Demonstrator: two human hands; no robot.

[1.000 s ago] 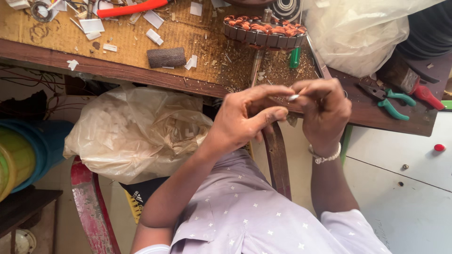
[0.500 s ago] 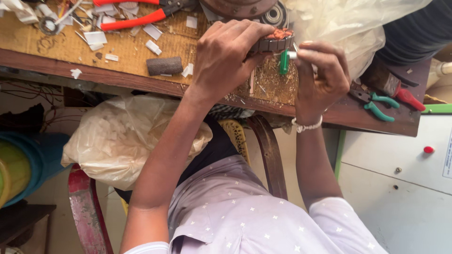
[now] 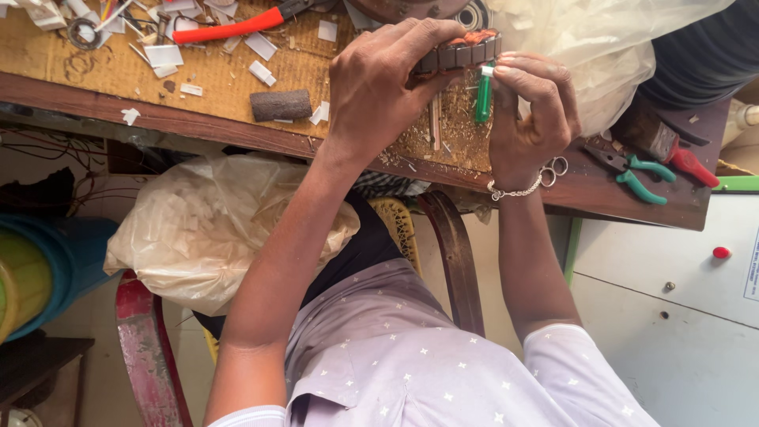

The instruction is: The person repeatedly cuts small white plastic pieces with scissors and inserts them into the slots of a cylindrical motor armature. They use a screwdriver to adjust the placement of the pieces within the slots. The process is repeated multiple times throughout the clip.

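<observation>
My left hand [image 3: 379,87] rests over the near rim of a round slotted metal core with copper windings [image 3: 462,49] on the wooden workbench [image 3: 142,111], fingers curled on its edge. Beside it, my right hand [image 3: 531,111] pinches a small white strip [image 3: 487,71] at the core's rim, just above a green-handled tool [image 3: 482,99] that stands against the core. A chain bracelet circles my right wrist.
Red-handled pliers [image 3: 229,30], white paper strips and a short dark cylinder [image 3: 281,104] lie on the bench at left. Green-handled pliers [image 3: 636,175] and small scissors sit at right. A clear plastic bag [image 3: 609,47] lies behind; another bag [image 3: 213,229] hangs below.
Both hands have risen from in front of the bench edge up to the wound core. The white strip, held between both hands earlier, is now in my right fingers at the core's rim.
</observation>
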